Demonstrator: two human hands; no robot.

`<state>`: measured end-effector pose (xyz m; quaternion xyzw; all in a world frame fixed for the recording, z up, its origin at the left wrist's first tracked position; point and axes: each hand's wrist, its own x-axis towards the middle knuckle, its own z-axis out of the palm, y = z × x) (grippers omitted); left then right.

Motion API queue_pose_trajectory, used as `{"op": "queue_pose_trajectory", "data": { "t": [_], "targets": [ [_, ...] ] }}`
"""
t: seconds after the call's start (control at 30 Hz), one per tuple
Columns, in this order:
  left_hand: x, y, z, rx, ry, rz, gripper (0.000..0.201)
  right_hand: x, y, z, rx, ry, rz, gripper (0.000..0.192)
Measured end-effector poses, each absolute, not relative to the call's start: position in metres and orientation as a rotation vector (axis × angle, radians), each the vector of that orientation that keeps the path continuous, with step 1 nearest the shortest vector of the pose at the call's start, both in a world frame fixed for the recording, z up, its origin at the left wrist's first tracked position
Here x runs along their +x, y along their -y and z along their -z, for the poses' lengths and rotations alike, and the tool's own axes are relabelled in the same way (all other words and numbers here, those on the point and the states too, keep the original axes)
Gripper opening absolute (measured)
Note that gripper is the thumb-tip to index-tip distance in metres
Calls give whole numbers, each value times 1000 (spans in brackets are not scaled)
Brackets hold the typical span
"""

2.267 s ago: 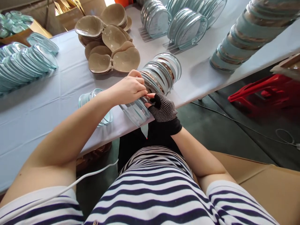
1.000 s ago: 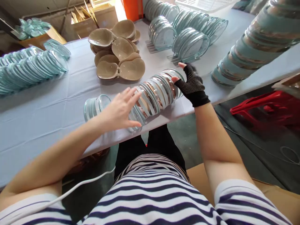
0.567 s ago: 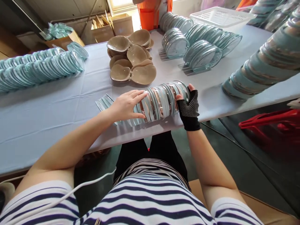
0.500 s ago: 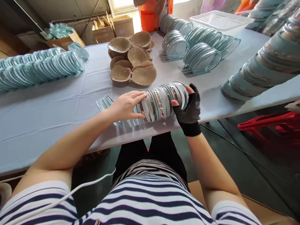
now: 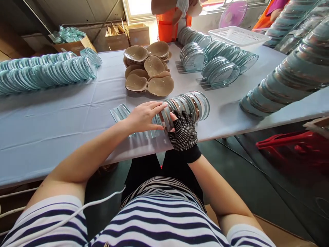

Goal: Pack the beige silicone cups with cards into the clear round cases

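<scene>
A row of nested clear plastic shells (image 5: 203, 104) lies on its side near the table's front edge, with brownish pieces showing between some of them. My bare left hand (image 5: 146, 116) grips the row's left end, fingers over the top and thumb low at the front. In a black dotted glove with bare fingertips, my right hand (image 5: 183, 132) presses on the front of the same row, close to my left fingertips. More clear shells (image 5: 120, 112) lie left of and partly behind my left hand.
Brown bra cups (image 5: 160, 85) are piled just behind the row. Clear shells stand in long rows (image 5: 46, 75) at left, in groups (image 5: 222, 71) at back right, and in a tall leaning stack (image 5: 288, 72) at right. A white basket (image 5: 239, 36) sits behind; a person (image 5: 169, 8) stands across the table.
My right hand has moved left from the row's right end to its front middle, near my left hand. My left hand stays on the left end. The view has shifted slightly.
</scene>
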<state>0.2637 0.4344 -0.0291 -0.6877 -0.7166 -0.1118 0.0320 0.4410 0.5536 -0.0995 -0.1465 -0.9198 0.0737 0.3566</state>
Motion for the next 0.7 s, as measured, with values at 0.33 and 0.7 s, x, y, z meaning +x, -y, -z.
{"op": "queue_pose_trajectory", "data": {
  "t": [0.33,0.7],
  "targets": [
    [203,-327,45,-1570,2639,813,88,456,-709,118,-600,2054,-699,81],
    [223,-359,56,-1774,2505,805,91,446,-699,160,-686,1906,-1040,64]
  ]
}}
